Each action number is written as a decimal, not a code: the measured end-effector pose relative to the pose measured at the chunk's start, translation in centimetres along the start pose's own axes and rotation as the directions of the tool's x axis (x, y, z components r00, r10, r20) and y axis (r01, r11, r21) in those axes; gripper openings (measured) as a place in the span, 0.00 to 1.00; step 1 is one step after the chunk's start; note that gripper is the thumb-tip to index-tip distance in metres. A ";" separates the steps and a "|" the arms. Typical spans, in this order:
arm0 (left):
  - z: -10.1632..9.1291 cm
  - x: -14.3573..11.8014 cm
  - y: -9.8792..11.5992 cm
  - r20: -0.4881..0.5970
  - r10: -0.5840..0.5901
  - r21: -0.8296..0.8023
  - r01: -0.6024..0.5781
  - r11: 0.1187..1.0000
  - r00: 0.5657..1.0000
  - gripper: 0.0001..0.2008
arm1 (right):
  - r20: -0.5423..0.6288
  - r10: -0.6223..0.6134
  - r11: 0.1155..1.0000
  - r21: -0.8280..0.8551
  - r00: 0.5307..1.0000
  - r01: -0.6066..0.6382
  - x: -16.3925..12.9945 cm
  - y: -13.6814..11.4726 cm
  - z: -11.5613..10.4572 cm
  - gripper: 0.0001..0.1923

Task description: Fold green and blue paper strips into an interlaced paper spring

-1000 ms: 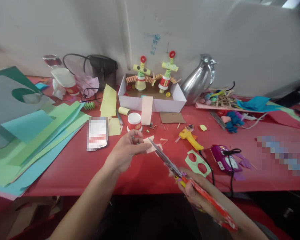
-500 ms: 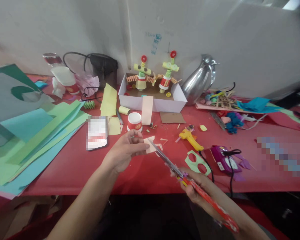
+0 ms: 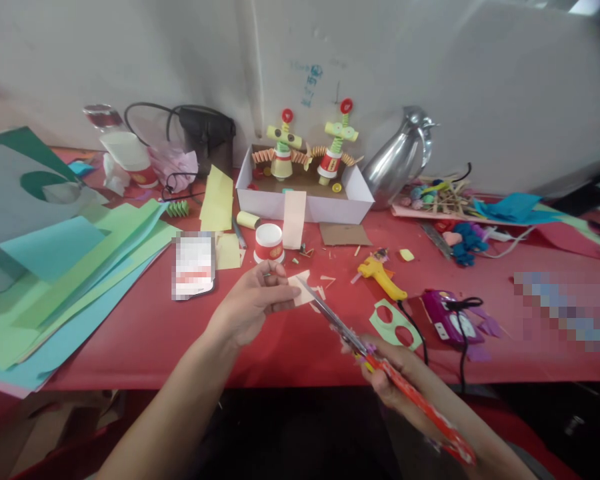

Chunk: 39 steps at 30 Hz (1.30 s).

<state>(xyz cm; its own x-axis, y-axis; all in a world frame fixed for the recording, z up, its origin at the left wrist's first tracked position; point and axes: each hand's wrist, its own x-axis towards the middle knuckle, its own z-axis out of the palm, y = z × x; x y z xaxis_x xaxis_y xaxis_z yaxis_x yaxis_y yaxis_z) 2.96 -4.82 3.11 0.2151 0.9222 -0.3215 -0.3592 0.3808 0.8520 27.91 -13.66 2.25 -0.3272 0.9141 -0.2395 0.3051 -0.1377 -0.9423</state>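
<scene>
Two hands, left hand (image 3: 253, 303) pinching paper scrap (image 3: 300, 291), scissors (image 3: 330, 317) possibly cutting

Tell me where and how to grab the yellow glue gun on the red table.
Grip the yellow glue gun by its handle, the long part running toward the near right, coming from above. It lies flat with its nozzle pointing far left, so the handle is the clear, safer part.

A long bench (image 3: 145, 340) covered in red cloth is shown running across the view, set against a plain off-white wall (image 3: 480, 87). A pale vertical pipe (image 3: 253, 73) is fixed to the wall, and a faint blue scribble (image 3: 307, 77) is seen beside it. Soft, even light is cast over the surface from above. Darkness is found beneath the bench's front edge.
</scene>
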 end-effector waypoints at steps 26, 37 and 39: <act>0.0 0.1 -1.5 0.021 -0.075 -0.154 0.077 0.985 0.997 0.11 | 0.039 0.075 0.991 0.104 0.996 -0.079 -0.1 0.5 0.7 0.29; 0.9 0.0 -2.2 -0.036 -0.144 -0.219 0.133 0.967 0.989 0.08 | 0.063 0.152 0.939 0.304 0.986 -0.164 0.0 1.0 2.7 0.31; 1.0 -0.1 -2.3 -0.038 -0.129 -0.233 0.117 0.965 0.991 0.08 | 0.027 0.166 0.933 0.318 0.986 -0.166 0.1 1.2 2.9 0.31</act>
<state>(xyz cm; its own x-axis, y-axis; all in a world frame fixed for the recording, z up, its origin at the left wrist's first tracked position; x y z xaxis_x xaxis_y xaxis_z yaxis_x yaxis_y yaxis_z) 4.72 -5.87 1.58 0.2247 0.8671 -0.4446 -0.5333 0.4913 0.6887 25.66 -14.88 0.42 -0.2959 0.8681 -0.3985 0.0544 -0.4012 -0.9144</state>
